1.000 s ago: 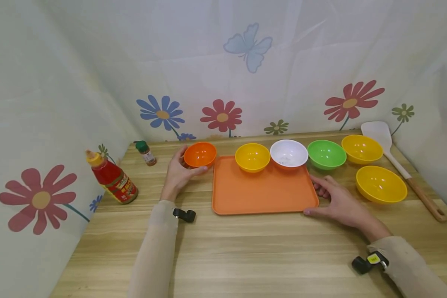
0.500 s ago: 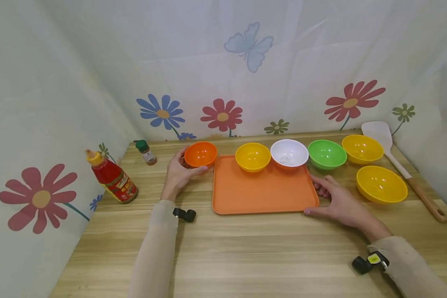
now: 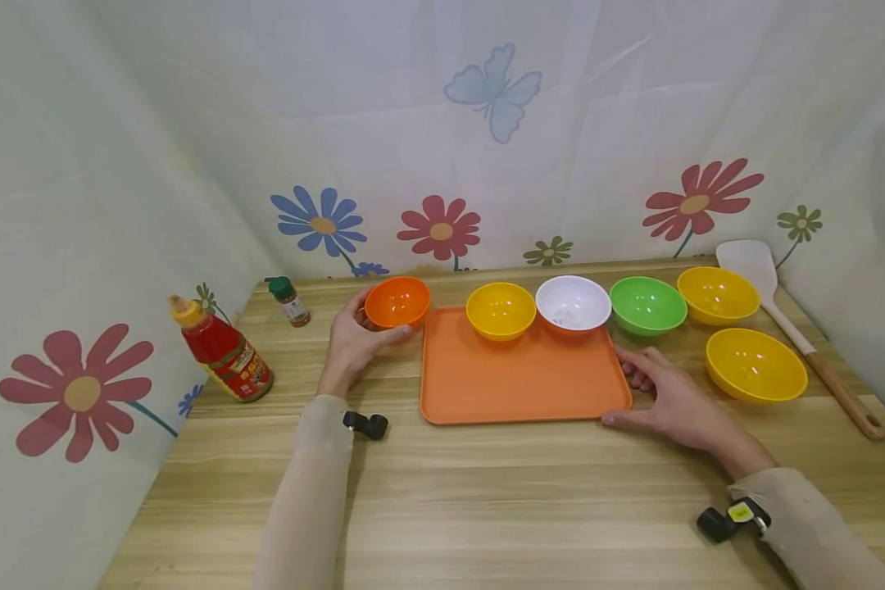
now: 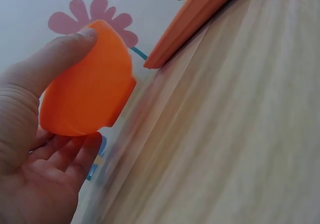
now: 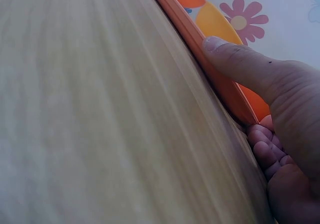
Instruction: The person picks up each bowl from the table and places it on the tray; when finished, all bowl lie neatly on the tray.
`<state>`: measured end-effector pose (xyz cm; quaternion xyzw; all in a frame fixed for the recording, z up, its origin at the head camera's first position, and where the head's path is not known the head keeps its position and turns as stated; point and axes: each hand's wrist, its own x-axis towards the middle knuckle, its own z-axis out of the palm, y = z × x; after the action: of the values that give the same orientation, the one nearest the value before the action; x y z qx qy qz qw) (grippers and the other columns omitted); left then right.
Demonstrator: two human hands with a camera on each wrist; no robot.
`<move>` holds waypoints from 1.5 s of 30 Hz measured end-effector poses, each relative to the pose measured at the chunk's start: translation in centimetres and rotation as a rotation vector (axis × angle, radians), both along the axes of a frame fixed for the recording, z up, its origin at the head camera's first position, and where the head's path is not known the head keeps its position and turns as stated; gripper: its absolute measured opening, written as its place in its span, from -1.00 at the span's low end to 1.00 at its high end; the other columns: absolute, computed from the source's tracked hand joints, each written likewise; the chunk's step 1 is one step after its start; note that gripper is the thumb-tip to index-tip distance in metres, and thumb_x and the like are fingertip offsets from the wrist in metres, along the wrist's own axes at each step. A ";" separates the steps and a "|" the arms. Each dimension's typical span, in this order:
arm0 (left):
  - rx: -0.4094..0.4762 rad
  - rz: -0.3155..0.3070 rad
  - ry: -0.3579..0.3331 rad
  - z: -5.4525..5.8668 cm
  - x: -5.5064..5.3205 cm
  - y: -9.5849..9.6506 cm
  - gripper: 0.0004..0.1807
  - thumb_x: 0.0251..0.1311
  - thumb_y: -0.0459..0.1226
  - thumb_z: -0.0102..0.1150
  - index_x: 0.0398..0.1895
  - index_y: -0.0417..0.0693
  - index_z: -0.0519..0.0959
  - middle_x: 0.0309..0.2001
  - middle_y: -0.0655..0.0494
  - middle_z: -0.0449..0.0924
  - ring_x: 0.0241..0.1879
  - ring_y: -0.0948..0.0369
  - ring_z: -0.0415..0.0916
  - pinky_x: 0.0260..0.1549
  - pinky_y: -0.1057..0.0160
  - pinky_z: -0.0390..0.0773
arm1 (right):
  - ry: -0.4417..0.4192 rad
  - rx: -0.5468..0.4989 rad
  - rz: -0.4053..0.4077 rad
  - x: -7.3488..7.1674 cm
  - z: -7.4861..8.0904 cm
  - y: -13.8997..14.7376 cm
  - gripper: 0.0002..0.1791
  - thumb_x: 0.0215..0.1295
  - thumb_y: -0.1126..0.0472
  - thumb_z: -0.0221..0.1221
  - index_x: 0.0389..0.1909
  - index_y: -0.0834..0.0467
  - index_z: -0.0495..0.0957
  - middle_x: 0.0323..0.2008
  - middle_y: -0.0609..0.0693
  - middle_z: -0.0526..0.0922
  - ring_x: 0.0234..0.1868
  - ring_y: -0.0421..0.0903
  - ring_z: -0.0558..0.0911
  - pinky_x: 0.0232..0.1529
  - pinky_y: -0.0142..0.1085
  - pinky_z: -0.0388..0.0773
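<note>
My left hand (image 3: 352, 342) grips a small orange bowl (image 3: 398, 301) left of the orange tray (image 3: 524, 385), thumb on its near side and fingers around the far side. The left wrist view shows the underside of this bowl (image 4: 92, 83) close over the wooden table. My right hand (image 3: 667, 401) holds the tray's right end, its thumb at the near corner and its other fingers curled by the right edge. Along the tray's back stand a yellow bowl (image 3: 501, 311) and a white-lined bowl (image 3: 573, 303) with orange showing below its rim.
A green bowl (image 3: 647, 306) and two yellow bowls, one at the back (image 3: 717, 295) and a nearer bowl (image 3: 755, 366), stand right of the tray. A white spatula with a wooden handle (image 3: 844, 397) lies far right. A red sauce bottle (image 3: 229, 356) and green-capped spice jar (image 3: 290, 303) stand left.
The orange bowl in my left hand has risen slightly and tilted a little. My right hand and the tray stay in place.
</note>
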<state>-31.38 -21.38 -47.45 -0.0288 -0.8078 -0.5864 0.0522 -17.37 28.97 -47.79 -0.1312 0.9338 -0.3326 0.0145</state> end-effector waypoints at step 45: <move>-0.095 -0.174 -0.018 1.2 0.9 3.9 0.16 0.04 -0.08 0.82 0.70 0.05 0.34 0.50 0.04 0.52 0.40 -0.01 0.56 0.49 -0.05 0.57 | -0.012 0.004 -0.004 -0.1 0.1 -0.1 0.30 0.08 -0.32 0.68 0.71 0.22 0.31 0.03 0.05 0.49 0.01 -0.02 0.46 -0.04 -0.33 0.51</move>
<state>-30.45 -17.49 -46.29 -0.0962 -0.8297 -0.5498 -0.0075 -17.45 28.85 -47.64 -0.1275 0.9345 -0.3316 0.0196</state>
